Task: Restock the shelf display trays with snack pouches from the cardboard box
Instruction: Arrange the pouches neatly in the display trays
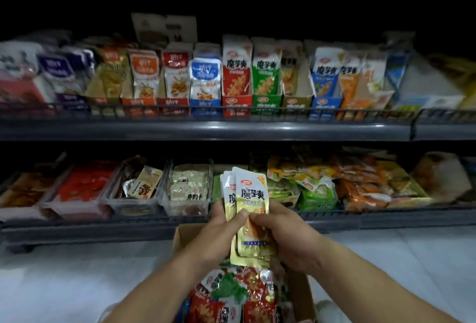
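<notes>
Both hands, the left hand (221, 232) and right hand (286, 235), pinch a small stack of shiny yellow snack pouches (251, 209) marked 魔芋爽 above the open brown cardboard box (301, 294).

Pale yellow-and-white snack pouches (251, 209), brown cardboard box (301, 294), dark grey shelf (206, 129), red, green, blue display trays (238, 105)
</notes>
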The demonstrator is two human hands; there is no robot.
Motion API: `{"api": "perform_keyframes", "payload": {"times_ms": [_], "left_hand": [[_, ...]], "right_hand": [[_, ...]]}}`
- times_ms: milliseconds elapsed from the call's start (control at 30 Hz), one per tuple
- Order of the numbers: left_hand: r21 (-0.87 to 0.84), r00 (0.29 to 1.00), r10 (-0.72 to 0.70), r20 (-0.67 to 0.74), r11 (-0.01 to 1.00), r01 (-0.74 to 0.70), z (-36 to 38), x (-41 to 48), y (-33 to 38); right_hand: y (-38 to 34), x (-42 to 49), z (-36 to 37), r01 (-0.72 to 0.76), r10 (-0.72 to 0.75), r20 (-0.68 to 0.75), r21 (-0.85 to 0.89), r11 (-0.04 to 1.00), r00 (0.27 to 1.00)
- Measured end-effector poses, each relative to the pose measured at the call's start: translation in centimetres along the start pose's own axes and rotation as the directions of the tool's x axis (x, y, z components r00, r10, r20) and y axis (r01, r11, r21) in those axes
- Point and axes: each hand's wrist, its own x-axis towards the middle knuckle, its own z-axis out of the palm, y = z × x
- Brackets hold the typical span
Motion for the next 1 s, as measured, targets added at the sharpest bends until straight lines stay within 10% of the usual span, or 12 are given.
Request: {"api": "perform_keyframes", "payload": {"times_ms": [300, 567, 1000], "left_hand": [[0.224, 0.99, 0.13, 0.046, 0.965, -0.137, 3.9, 4.3, 8.0], [0.565, 0.847, 0.532, -0.006, 0.701, -0.436, 6.3, 11.0, 22.4], [0.637, 0.873, 0.485, -0.049, 0.688, -0.347, 7.9, 19.2, 22.5]], "right_hand": [[-7.8, -1.8, -3.3, 0.313, -0.333, -0.078, -0.203, 0.928, 0.94], [-21.1, 2.6, -7.1, 0.597, -0.669, -0.138, -0.348, 0.723, 0.73], [-25.1, 8.8, -10.6, 0.501, -0.757, -0.162, -0.659, 0.561, 0.633]]}}
